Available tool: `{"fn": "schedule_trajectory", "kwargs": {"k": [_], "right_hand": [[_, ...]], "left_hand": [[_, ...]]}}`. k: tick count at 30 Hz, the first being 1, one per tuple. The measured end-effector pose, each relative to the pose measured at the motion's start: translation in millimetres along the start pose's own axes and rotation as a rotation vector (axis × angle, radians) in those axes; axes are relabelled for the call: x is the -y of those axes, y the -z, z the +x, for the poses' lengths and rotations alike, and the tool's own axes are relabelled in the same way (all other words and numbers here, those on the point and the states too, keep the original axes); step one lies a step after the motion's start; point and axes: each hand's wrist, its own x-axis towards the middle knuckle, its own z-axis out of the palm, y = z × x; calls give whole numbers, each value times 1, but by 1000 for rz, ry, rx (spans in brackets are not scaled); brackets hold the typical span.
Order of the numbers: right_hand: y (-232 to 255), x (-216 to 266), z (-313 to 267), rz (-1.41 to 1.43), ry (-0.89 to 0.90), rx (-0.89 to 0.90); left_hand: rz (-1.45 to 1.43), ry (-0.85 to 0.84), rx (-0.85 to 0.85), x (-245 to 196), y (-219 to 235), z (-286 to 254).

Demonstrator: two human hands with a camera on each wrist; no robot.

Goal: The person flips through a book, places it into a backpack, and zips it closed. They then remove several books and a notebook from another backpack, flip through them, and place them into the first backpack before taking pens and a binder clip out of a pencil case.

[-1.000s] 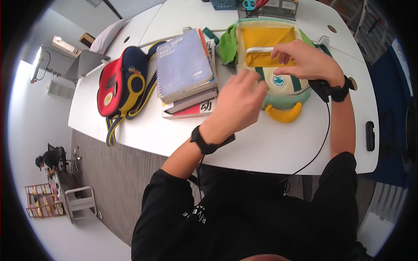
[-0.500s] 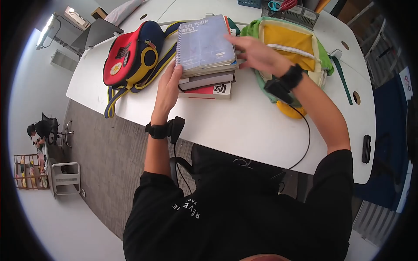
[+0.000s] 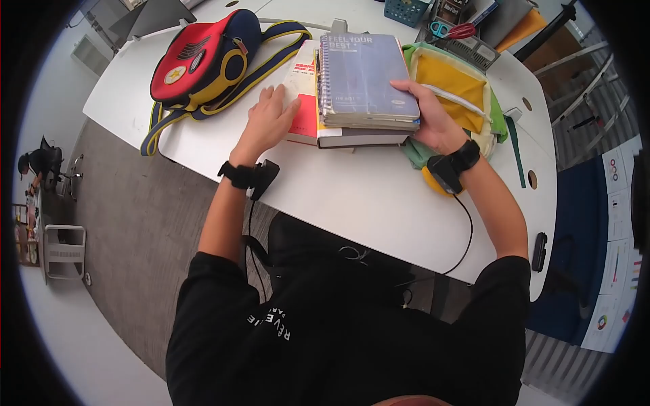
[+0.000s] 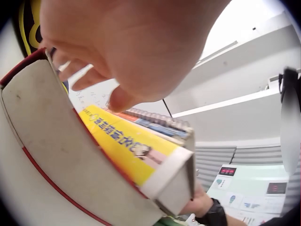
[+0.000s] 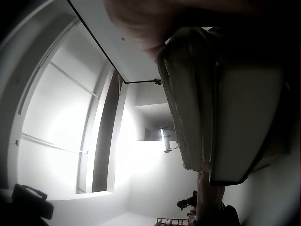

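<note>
Head view: the right hand [image 3: 433, 120] grips the book stack [image 3: 369, 78] rightward, left hand [image 3: 266, 124] open leftward.

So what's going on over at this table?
Someone is handling books on a white table. Their right hand grips the upper books, topped by a blue notebook, jutting right over a thick red-and-white book. The left hand is open at that book's left edge. Backpacks lie on both sides, one red, one green-and-yellow.

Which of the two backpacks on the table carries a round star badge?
The red and navy backpack, left of the book stack; the yellow and green backpack, right of it, shows no such badge.
</note>
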Motion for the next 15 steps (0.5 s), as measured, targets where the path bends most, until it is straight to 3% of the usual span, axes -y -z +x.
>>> {"fn": "schedule_trajectory", "kwargs": {"k": [1, 3, 5, 6, 8, 9, 11, 13, 15], "right_hand": [[-2, -1, -1, -4, -2, 1], [-5, -4, -1, 64, -19, 7], [-13, -9, -2, 70, -1, 4], [-16, -10, -1, 74, 12, 4], [-13, -16, 2, 111, 25, -16], [-12, -17, 2, 143, 33, -40], [-12, -18, -4, 168, 54, -26], [-8, -18, -8, 199, 44, -42], [-1, -20, -7, 233, 35, 2]], "left_hand": [[155, 132, 55, 5, -3, 2], [54, 182, 124, 9, -3, 10], [-260, 306, 85, 13, 0, 14], [-254, 300, 82, 15, 3, 13], [-819, 277, 117, 16, 12, 2], [-809, 271, 113, 12, 18, -3], [-1195, 213, 123, 1, 32, -11], [-1187, 326, -26, -1, 32, -15], [-1398, 492, 163, 4, 34, -13]]}}
